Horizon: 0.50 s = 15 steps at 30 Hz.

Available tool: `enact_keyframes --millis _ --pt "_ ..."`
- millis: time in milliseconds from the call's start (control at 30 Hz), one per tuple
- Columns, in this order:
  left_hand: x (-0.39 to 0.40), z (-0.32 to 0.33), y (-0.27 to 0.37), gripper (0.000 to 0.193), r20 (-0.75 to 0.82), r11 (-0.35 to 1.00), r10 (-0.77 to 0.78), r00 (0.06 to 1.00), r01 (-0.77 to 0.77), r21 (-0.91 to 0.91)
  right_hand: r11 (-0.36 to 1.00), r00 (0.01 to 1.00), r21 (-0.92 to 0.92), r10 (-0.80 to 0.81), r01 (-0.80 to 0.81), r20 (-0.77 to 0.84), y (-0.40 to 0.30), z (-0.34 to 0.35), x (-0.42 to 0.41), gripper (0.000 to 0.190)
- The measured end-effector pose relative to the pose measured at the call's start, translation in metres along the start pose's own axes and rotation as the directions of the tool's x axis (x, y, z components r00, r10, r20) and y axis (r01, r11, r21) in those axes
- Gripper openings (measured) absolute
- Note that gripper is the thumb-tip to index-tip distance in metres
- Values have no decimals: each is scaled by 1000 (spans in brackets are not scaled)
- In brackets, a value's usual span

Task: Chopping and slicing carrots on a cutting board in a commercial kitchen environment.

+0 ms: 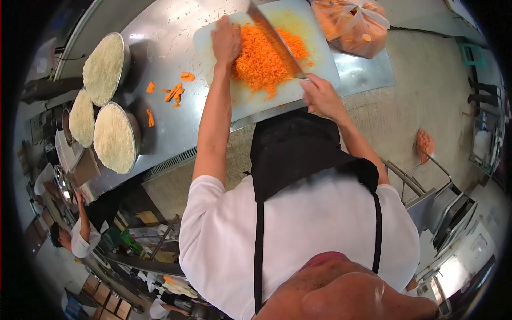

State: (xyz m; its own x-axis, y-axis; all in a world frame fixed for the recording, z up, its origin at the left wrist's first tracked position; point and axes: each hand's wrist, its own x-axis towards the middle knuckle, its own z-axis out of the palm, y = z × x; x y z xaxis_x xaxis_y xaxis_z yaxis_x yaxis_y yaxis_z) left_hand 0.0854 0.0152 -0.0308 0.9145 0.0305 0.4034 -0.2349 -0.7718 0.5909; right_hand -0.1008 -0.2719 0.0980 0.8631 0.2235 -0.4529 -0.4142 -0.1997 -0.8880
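Observation:
On a white cutting board (324, 68) lies a heap of finely chopped carrot (256, 60). My left hand (227, 42) rests flat against the left side of the heap, holding nothing. My right hand (322, 96) grips the handle of a large, wide-bladed kitchen knife (276, 44). Its blade slants across the heap, tip pointing away from me, with orange bits of carrot on both sides. Motion blurs the blade slightly, and I cannot tell whether its edge touches the board.
Carrot offcuts (174, 93) lie on the steel table (168, 132). Three metal bowls of white, finely chopped food (114, 138) stand at left. A tied plastic bag of carrots (356, 30) sits beyond the board's right side. Another person (82, 238) works at lower left.

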Motion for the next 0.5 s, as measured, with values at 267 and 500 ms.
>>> enact_keyframes --millis 267,500 --pt "5 -3 72 38 641 983 121 758 -3 -183 861 950 -478 -274 172 -152 34 -72 43 38" --pt "-87 -32 84 52 -62 999 -31 998 32 16 814 954 -516 -300 266 19 -21 -12 28 36"
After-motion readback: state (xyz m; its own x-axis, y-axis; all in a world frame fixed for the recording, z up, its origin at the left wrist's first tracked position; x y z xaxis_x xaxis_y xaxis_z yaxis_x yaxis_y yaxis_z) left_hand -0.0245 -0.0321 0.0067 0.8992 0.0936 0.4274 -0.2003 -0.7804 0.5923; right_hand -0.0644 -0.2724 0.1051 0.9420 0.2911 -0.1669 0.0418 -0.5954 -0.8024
